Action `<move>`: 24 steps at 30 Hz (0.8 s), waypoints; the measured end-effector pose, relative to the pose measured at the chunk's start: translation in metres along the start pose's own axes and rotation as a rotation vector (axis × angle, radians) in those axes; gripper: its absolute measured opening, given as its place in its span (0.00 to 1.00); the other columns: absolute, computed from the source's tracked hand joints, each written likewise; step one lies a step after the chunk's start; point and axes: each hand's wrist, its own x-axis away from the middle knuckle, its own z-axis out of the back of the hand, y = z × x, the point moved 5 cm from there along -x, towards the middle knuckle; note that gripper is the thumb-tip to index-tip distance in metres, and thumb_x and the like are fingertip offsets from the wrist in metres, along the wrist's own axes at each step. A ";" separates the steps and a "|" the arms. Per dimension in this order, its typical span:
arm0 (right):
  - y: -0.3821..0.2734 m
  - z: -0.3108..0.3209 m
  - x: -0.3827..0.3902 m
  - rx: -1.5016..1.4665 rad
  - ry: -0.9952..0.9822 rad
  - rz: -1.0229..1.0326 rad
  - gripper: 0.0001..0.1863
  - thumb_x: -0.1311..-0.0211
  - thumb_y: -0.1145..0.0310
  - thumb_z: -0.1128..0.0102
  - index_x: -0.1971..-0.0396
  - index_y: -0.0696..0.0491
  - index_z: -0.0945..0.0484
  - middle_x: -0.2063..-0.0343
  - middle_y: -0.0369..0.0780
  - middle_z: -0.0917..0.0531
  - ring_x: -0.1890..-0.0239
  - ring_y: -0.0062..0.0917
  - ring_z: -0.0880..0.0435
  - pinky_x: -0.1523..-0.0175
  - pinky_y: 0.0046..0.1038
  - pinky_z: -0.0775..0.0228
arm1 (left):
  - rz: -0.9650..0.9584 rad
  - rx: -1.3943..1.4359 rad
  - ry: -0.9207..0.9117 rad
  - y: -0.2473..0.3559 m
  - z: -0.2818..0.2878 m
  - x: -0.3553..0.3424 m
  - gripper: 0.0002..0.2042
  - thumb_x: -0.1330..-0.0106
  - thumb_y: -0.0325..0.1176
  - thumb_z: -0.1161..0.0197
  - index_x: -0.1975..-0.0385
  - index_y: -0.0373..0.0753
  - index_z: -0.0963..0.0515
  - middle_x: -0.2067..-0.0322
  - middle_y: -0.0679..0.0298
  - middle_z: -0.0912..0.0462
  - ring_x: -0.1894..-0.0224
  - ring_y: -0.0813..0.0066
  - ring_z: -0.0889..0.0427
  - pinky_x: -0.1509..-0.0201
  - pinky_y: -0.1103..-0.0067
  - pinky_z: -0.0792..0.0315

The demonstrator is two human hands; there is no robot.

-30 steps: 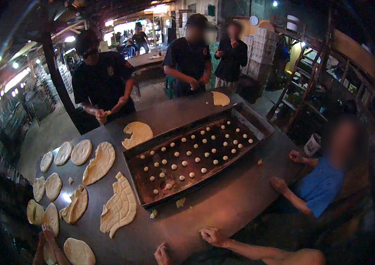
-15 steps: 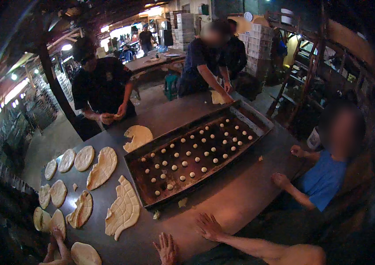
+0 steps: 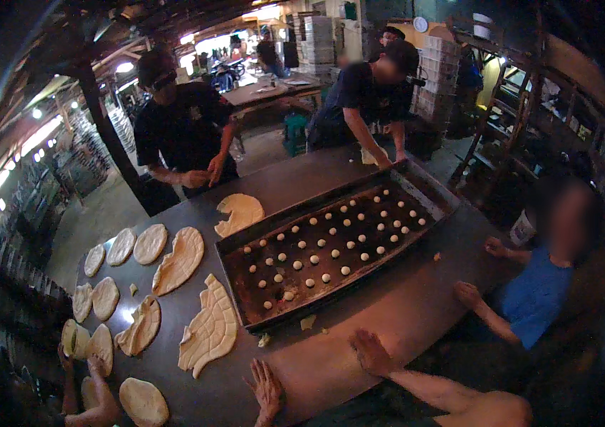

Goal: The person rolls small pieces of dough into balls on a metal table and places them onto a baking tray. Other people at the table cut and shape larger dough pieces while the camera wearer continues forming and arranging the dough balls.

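Observation:
My left hand [image 3: 267, 388] lies palm down on the dark table, its fingers stretched and spread, holding nothing. Farther right, my right hand [image 3: 372, 354] rests flat with its fingers extended, and I see nothing held in it; its palm is hidden. Between and beyond my hands lie a small dough scrap [image 3: 308, 322] and a pale crumb of dough [image 3: 263, 340]. Beyond them stands a long dark baking tray [image 3: 251, 329] bearing several small round dough balls [image 3: 326, 278]. To its left is a flat dough sheet scored into squares [image 3: 210, 331], with a ragged edge.
Several flat dough rounds [image 3: 150, 244] cover the table's left side. Another person's hands [image 3: 96, 365] touch dough at the lower left. Two people [image 3: 185, 132] work across the table, one by the tray's far end. A person in a blue shirt [image 3: 539, 288] is at the right.
The view has shifted, so the table sits a little farther right. My right hand has moved slightly right and its fingers are closer together. The person at the lower left has moved their hands.

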 end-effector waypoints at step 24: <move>0.009 0.029 -0.012 -0.210 0.088 -0.082 0.24 0.21 0.64 0.58 0.29 0.48 0.33 0.26 0.45 0.38 0.25 0.43 0.39 0.21 0.39 0.49 | -0.159 0.527 -0.291 0.051 0.028 -0.028 0.28 0.26 0.29 0.52 0.26 0.35 0.43 0.24 0.47 0.48 0.20 0.47 0.53 0.22 0.44 0.62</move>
